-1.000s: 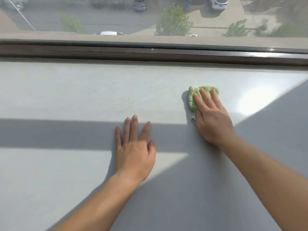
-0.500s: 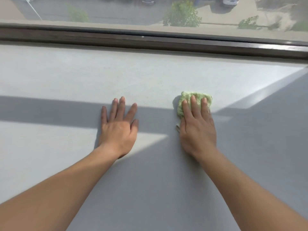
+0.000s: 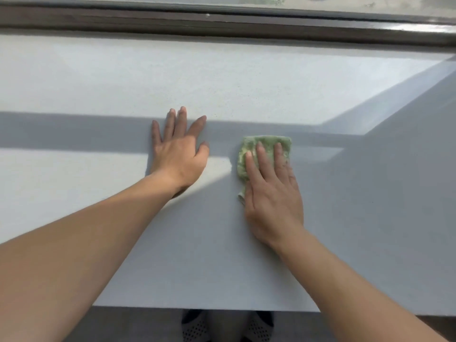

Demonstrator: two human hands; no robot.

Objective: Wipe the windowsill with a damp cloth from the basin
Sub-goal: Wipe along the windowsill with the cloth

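A wide pale grey windowsill (image 3: 246,82) fills the view, crossed by bands of sun and shadow. A small folded green cloth (image 3: 269,143) lies on it right of centre. My right hand (image 3: 271,193) lies flat on the cloth with straight fingers pressing it onto the sill; the hand covers the cloth's near part. To the left of the cloth, my left hand (image 3: 179,154) rests flat on the bare sill with its fingers spread, a short gap away from the cloth. No basin is in view.
A dark brown window frame (image 3: 222,24) runs along the far edge of the sill, with glass above it. The sill's near edge (image 3: 197,308) shows at the bottom, with two dark perforated shoes (image 3: 195,327) on the floor below it.
My right hand has drawn the cloth back toward me and closer to my left hand. The view has tilted down, so the sill's near edge and my shoes now show.
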